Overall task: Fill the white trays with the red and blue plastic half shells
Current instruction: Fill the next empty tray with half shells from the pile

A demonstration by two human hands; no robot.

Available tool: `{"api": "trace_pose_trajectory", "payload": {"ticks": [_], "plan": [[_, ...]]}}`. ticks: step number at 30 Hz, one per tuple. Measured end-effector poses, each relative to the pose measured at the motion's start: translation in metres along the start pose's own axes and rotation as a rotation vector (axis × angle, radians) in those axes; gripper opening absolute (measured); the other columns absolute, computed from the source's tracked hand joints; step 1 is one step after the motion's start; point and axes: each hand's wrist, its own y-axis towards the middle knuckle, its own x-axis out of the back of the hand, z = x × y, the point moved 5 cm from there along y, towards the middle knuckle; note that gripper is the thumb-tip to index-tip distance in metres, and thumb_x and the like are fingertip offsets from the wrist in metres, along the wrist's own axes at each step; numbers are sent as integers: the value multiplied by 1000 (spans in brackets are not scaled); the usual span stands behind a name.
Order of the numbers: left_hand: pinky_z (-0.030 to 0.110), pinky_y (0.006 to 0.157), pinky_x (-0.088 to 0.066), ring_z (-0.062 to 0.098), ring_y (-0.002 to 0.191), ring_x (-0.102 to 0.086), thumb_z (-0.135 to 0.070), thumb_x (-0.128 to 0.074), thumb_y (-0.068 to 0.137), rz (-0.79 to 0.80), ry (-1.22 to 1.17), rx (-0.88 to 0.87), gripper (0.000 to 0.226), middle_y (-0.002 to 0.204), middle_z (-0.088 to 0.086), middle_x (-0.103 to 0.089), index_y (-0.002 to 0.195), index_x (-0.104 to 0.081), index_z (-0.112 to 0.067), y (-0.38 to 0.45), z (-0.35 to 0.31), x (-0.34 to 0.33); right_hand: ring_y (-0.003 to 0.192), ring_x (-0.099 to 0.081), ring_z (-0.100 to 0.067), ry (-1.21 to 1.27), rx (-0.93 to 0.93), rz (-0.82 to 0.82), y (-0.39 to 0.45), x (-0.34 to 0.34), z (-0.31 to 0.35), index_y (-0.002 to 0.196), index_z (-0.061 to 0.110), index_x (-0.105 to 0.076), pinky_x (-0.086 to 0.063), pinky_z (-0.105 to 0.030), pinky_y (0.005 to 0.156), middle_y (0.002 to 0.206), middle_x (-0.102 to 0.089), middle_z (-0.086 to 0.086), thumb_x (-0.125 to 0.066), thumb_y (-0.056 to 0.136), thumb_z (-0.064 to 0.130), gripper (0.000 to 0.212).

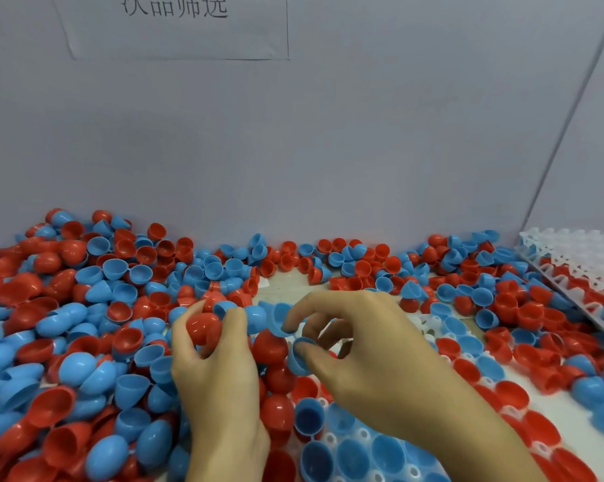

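The left hand (213, 370) grips a red half shell (203, 327), the right hand (359, 346) pinches a blue half shell (300, 353), both above the white tray (359, 443).

Your left hand (213, 363) is curling its fingers around a red shell (203, 328), while your right hand (363, 349) is pinching a blue shell (298, 354) between thumb and fingertips, both forearms reaching forward.

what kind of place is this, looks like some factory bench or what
Probably a factory sorting or packing bench. A big loose pile of red and blue half shells covers the table, white trays are being filled by hand, and a printed Chinese sign is fixed to the plain partition wall behind.
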Motion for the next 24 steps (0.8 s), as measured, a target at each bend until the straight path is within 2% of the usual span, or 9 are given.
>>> {"api": "trace_pose_trajectory", "payload": {"ticks": [2, 4, 6, 8, 11, 15, 17, 20, 24], "plan": [[25, 49, -53, 5, 60, -67, -26, -68, 87, 10, -3, 0, 21, 68, -20, -69, 92, -67, -46, 1, 0, 0, 76, -65, 2, -22, -5, -3, 1, 0, -1, 96, 37, -71, -50, -9, 66, 77, -67, 15, -71, 90, 20, 18], [23, 45, -52, 4, 57, -67, -28, -68, 87, 19, -5, 17, 20, 72, -16, -71, 91, -66, -48, 0, -1, -1, 73, -66, 3, -20, -9, -16, 2, 3, -2, 100, 31, -74, -53, -10, 70, 75, -70, 15, -71, 90, 18, 16], [28, 51, -54, 11, 62, -68, -30, -68, 87, 14, 11, 20, 19, 84, -6, -73, 93, -66, -47, -1, -2, 0, 70, -67, 2, -17, -7, -58, 2, 11, -3, 99, 28, -75, -56, -14, 72, 74, -72, 14, -71, 90, 15, 16], [39, 64, -57, 22, 76, -69, -31, -68, 87, 15, 27, 26, 17, 102, 5, -73, 98, -66, -45, -3, -3, -1, 65, -68, 2, -18, -12, -116, 1, 26, -7, 95, 29, -75, -56, -13, 67, 74, -72, 15, -71, 90, 14, 17], [55, 83, -59, 34, 94, -71, -31, -67, 88, 15, 43, 40, 19, 107, 6, -72, 104, -65, -42, -6, -7, -1, 62, -68, 4, -64, -77, -203, 4, 63, -22, 89, 33, -71, -52, -7, 59, 70, -72, 14, -72, 88, 14, 19], [53, 85, -60, 30, 97, -70, -29, -67, 89, 43, 17, 61, 22, 109, 4, -70, 107, -65, -41, -10, -10, -4, 60, -68, 2, -298, -241, -272, 16, 113, -67, 90, 26, -74, -48, -7, 49, 74, -71, 12, -74, 88, 16, 10], [48, 80, -59, 26, 92, -69, -29, -67, 89, 49, -4, 73, 23, 110, 4, -70, 107, -64, -41, -10, -10, -5, 65, -68, -4, -440, -320, -223, 22, 122, -90, 99, 18, -76, -50, -11, 59, 82, -72, 5, -74, 89, 17, 11], [47, 79, -58, 25, 93, -69, -29, -67, 89, 52, -20, 77, 24, 113, 5, -69, 109, -64, -41, -9, -10, -6, 75, -65, -9, -579, -377, -122, 28, 117, -117, 104, 13, -76, -56, -25, 76, 97, -74, -4, -72, 89, 13, 16], [55, 89, -57, 29, 99, -69, -32, -67, 88, 52, -7, 85, 25, 115, 5, -70, 111, -63, -42, -9, -10, -6, 74, -59, -5, -692, -399, -3, 30, 97, -146, 104, 15, -77, -57, -28, 81, 97, -72, 1, -74, 88, 10, 17]]}}
